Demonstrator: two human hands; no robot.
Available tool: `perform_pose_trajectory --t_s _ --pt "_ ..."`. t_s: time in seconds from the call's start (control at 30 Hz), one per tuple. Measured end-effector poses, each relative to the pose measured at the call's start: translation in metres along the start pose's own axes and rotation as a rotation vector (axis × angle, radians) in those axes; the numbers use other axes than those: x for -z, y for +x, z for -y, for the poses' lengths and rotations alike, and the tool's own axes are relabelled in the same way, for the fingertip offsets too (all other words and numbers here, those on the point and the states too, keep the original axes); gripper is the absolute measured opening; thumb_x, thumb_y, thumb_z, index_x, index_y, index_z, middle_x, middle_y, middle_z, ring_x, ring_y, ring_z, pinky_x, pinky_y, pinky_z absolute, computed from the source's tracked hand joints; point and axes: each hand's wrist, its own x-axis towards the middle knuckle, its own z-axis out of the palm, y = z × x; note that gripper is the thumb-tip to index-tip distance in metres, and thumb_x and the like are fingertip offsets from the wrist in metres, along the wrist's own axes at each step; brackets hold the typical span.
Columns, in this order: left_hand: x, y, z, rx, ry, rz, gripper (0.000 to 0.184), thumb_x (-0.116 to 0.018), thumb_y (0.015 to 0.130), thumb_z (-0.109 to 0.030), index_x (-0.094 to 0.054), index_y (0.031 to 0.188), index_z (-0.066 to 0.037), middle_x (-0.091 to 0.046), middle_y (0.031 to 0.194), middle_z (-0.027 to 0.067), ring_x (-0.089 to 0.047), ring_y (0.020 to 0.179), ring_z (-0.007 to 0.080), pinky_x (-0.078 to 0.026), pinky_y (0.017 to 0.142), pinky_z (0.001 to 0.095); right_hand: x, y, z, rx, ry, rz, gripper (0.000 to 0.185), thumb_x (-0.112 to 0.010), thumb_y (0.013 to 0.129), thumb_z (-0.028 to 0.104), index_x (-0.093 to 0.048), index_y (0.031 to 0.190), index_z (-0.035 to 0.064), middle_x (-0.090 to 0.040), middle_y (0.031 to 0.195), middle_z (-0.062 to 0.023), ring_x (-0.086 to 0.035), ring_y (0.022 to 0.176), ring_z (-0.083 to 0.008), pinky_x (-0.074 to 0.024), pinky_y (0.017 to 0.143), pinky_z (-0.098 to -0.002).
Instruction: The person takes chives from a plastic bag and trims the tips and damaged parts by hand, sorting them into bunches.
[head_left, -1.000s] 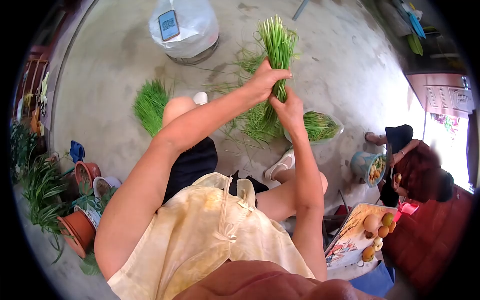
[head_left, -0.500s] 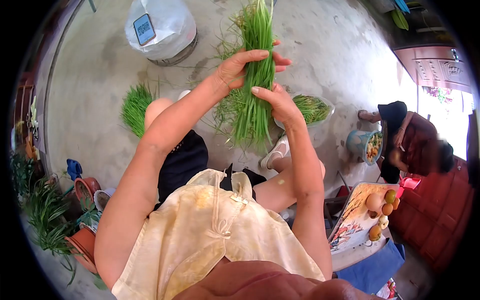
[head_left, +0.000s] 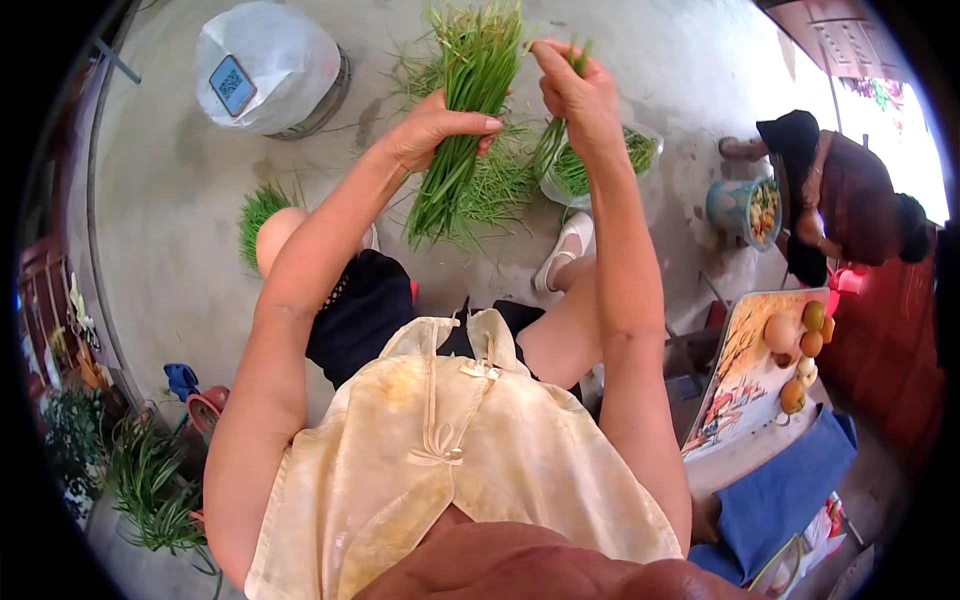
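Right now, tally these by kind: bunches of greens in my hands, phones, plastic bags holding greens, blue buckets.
Held bunches: 2 (larger bunch in the left hand, smaller bunch in the right hand)
Phone: 1
Bag of greens: 1
Blue bucket: 1
Total: 5

Left of leafy green bundle (head_left: 465,95): round white plastic-covered container (head_left: 285,60), rectangular phone (head_left: 232,86) atop. Right: round blue pail (head_left: 728,207). Beneath, apparently: loose green stalks (head_left: 500,185).
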Motion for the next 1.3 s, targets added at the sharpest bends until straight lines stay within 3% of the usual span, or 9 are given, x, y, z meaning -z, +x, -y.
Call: perform_pose_trajectory --t_s 0.17,0.27,0.4,0.5,0.7,0.8,0.93,1.13,1.3 --pt "0.014 0.001 0.012 0.069 -0.045 -0.023 0.046 -0.07 0.077 -0.008 -0.05 0.117 0.0 -0.056 0.076 0.0041 -0.055 0.064 0.0127 -0.047 0.058 0.0274 0.017 0.013 -0.004 0.092 0.091 -0.134 0.013 -0.067 0.086 0.016 -0.065 0.09 0.0035 -0.043 0.054 0.0078 -0.03 0.043 -0.0017 -0.0196 0.041 -0.0206" --pt "0.013 -0.009 0.009 0.069 -0.06 -0.036 0.045 -0.068 0.078 -0.008 -0.049 0.118 -0.001 -0.054 0.073 0.0035 -0.054 0.063 0.0124 -0.046 0.056 0.0286 0.048 0.02 0.008 0.328 0.163 -0.43 0.015 -0.067 0.085 0.019 -0.067 0.094 0.0062 -0.047 0.058 0.0088 -0.035 0.049 -0.0009 -0.0245 0.044 -0.0194" --pt "0.035 -0.01 0.013 0.077 -0.152 -0.134 0.046 -0.068 0.08 -0.01 -0.047 0.12 -0.001 -0.053 0.075 0.0031 -0.052 0.063 0.0117 -0.045 0.057 0.0286 0.093 0.026 0.022 0.879 -0.225 -0.897 0.016 -0.067 0.087 0.014 -0.062 0.088 -0.0014 -0.052 0.067 0.0059 -0.041 0.059 -0.0034 -0.0341 0.051 -0.0185" --pt "0.039 -0.013 0.009 0.011 -0.262 -0.184 0.046 -0.065 0.083 -0.01 -0.046 0.123 0.0 -0.05 0.076 0.0019 -0.051 0.063 0.0109 -0.044 0.058 0.0277 0.094 0.021 0.027 0.903 -0.324 -0.861 0.016 -0.067 0.087 0.015 -0.064 0.09 -0.0002 -0.05 0.063 0.0066 -0.039 0.055 -0.0025 -0.0313 0.048 -0.0186" --pt "0.014 0.002 -0.007 -0.004 -0.364 -0.245 0.043 -0.065 0.084 -0.005 -0.046 0.122 0.0 -0.057 0.084 0.0032 -0.052 0.066 0.0083 -0.046 0.059 0.0249 0.054 0.013 0.002 -0.019 -0.027 0.04 0.017 -0.065 0.087 0.021 -0.067 0.095 0.0057 -0.044 0.056 0.0095 -0.033 0.047 -0.0007 -0.0203 0.042 -0.0193" --pt "0.012 0.012 -0.004 0.09 -0.28 -0.216 0.036 -0.068 0.081 -0.006 -0.054 0.113 -0.001 -0.061 0.083 0.0038 -0.053 0.065 0.0081 -0.047 0.057 0.0241 0.019 0.008 -0.012 -0.132 -0.045 0.127 0.017 -0.065 0.087 0.022 -0.066 0.094 0.006 -0.043 0.055 0.0096 -0.032 0.046 -0.0007 -0.0196 0.042 -0.0197" --pt "0.006 0.02 0.006 -0.035 -0.214 -0.255 0.016 -0.074 0.075 -0.005 -0.06 0.084 -0.006 -0.058 0.066 0.0003 -0.056 0.057 0.0084 -0.047 0.048 0.0222 -0.001 0.003 -0.025 -0.176 0.034 0.17 0.016 -0.064 0.088 0.022 -0.065 0.094 0.0067 -0.041 0.054 0.01 -0.029 0.044 -0.0012 -0.0188 0.041 -0.0205" --pt "0.008 0.016 0.003 -0.077 -0.153 -0.347 0.018 -0.075 0.074 -0.005 -0.058 0.079 -0.007 -0.057 0.064 -0.0001 -0.055 0.055 0.0086 -0.044 0.047 0.0232 -0.004 0.001 -0.034 0.01 -0.287 0.065 0.018 -0.066 0.086 0.02 -0.066 0.09 0.0033 -0.054 0.067 0.006 -0.045 0.06 -0.0028 -0.037 0.054 -0.0198" --pt "0.008 0.014 0.006 -0.095 -0.087 -0.34 0.019 -0.076 0.072 -0.006 -0.058 0.079 -0.006 -0.057 0.065 0.0008 -0.054 0.054 0.0093 -0.043 0.047 0.0233 -0.005 -0.003 -0.038 0.073 -0.319 0.051 0.015 -0.066 0.084 0.016 -0.066 0.088 0.0027 -0.057 0.072 0.0052 -0.048 0.068 -0.0033 -0.04 0.06 -0.0201"
